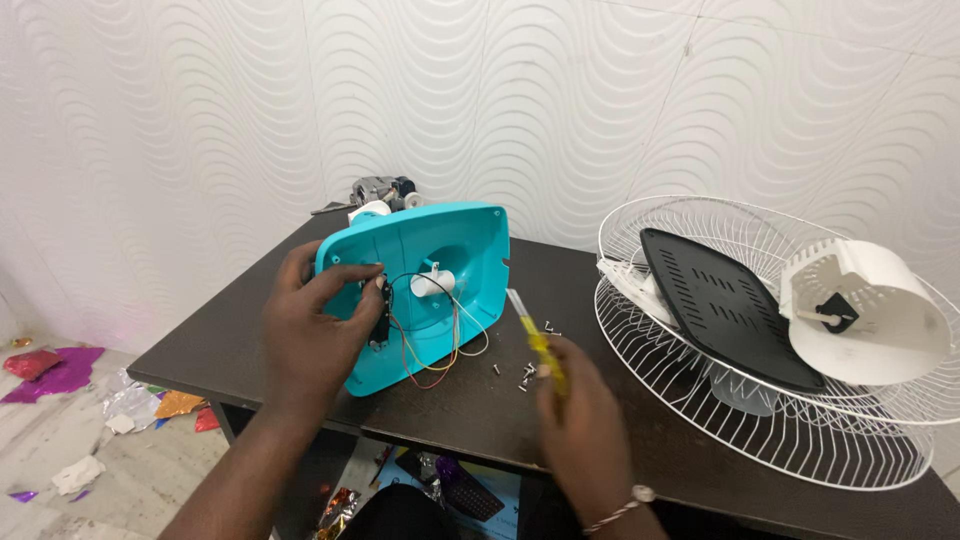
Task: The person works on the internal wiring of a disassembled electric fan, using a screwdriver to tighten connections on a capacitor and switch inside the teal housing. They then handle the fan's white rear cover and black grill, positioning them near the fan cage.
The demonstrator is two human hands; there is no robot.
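Left hand (312, 335) grips teal housing (420, 290) at table edge (440, 440); right hand (580, 425) holds screwdriver (535, 340)

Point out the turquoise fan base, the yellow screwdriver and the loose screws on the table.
turquoise fan base (455, 245): head view, upper inside wall.
yellow screwdriver (540, 345): head view, yellow handle above the right hand.
loose screws (524, 374): head view, middle of the cluster.
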